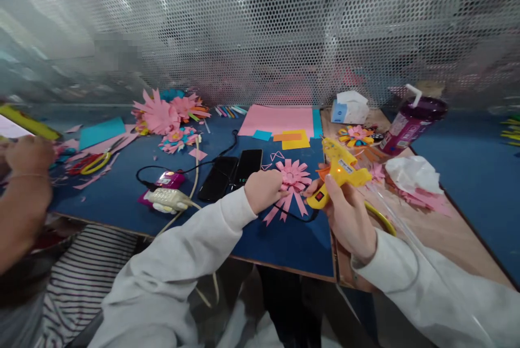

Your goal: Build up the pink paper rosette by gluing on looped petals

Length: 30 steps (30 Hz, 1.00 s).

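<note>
My right hand (349, 221) is wrapped around a yellow hot glue gun (340, 166) with an orange trigger, a lit orange light and a black switch at its handle's end. A clear glue stick (394, 215) trails from its back. My left hand (265, 191) is closed, its fingertips pinching the left edge of a pink paper flower (294, 174) with layered petals and strips hanging below. Part of the flower's left side is hidden by the fingers. The glue gun's nozzle end points up and away, to the right of the flower.
Two phones (219, 177) and a power strip (168, 199) with cables lie left of my hands. Pink paper sheets (276, 119) and finished paper flowers (156, 112) sit behind. A purple cup (412, 123) and tissue box (350, 109) stand right. Another person's hand (30, 153) is at far left, near scissors (97, 163).
</note>
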Each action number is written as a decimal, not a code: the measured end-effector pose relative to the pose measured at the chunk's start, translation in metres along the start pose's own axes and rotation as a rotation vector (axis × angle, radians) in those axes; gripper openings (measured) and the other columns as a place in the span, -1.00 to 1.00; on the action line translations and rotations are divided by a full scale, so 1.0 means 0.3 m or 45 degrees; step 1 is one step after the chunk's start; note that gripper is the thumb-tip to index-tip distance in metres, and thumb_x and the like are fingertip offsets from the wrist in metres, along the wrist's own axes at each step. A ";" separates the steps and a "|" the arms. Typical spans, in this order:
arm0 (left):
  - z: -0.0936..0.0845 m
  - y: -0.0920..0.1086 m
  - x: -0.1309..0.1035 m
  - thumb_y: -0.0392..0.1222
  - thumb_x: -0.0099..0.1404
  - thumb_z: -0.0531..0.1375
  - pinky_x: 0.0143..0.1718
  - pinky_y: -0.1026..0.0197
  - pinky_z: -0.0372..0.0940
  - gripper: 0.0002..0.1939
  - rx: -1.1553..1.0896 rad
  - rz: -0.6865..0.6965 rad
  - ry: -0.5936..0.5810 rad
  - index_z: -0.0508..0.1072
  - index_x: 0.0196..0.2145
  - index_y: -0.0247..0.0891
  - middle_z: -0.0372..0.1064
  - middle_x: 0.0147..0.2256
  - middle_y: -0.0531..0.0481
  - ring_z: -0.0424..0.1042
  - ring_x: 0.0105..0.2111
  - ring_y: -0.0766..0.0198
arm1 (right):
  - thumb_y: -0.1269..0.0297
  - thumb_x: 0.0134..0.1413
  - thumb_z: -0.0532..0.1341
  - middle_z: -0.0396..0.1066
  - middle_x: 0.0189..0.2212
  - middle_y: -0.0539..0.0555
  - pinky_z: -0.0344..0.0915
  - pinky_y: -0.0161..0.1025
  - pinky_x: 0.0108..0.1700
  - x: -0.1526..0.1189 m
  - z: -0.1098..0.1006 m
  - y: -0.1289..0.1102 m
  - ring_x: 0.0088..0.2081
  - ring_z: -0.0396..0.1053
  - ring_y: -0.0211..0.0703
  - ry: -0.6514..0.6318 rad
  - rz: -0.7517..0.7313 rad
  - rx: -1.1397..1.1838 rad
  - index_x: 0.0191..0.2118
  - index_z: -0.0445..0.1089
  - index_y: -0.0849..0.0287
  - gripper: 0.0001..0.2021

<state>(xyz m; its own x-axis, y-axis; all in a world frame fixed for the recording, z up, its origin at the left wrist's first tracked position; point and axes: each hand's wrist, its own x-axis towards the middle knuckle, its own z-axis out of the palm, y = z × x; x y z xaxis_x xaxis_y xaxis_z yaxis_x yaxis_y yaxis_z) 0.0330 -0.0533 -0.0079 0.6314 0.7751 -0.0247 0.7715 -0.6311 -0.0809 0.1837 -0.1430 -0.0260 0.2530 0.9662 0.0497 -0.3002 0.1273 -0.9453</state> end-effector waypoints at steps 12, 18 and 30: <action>-0.052 -0.101 0.001 -0.18 0.21 0.20 -0.30 0.26 0.33 -0.89 -0.462 -0.004 0.461 0.43 -0.31 -0.25 0.43 -0.17 -0.05 0.45 -0.23 0.23 | -0.02 0.06 0.16 0.41 -0.61 0.03 0.25 -0.25 -0.44 -0.013 -0.026 0.037 -0.55 0.33 -0.21 -0.065 0.137 -0.402 -0.58 0.38 0.17 -0.62; -0.032 -0.116 0.001 -0.12 0.26 0.15 -0.24 0.25 0.38 -0.83 -0.693 0.057 0.652 0.41 -0.25 -0.27 0.48 -0.29 -0.04 0.47 -0.34 0.30 | 0.01 0.03 0.19 0.32 -0.71 -0.04 0.18 -0.28 -0.55 -0.025 -0.020 0.055 -0.66 0.24 -0.28 -0.052 0.246 -0.298 -0.64 0.29 0.16 -0.62; -0.008 -0.107 -0.003 -0.23 0.28 0.14 -0.26 0.29 0.42 -0.84 -0.585 0.148 0.865 0.41 -0.21 -0.34 0.49 -0.28 -0.06 0.50 -0.31 0.31 | -0.01 0.05 0.16 0.27 -0.75 -0.06 0.15 -0.36 -0.66 -0.033 -0.012 0.056 -0.72 0.20 -0.32 -0.028 0.247 -0.366 -0.52 0.36 0.19 -0.65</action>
<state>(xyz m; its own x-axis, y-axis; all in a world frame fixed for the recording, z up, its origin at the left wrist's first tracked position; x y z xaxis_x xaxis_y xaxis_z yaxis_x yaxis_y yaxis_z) 0.0078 -0.0338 -0.0028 0.5055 0.6088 0.6114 0.5603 -0.7705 0.3041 0.1795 -0.1512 -0.0435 0.1955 0.9712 -0.1361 -0.0686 -0.1249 -0.9898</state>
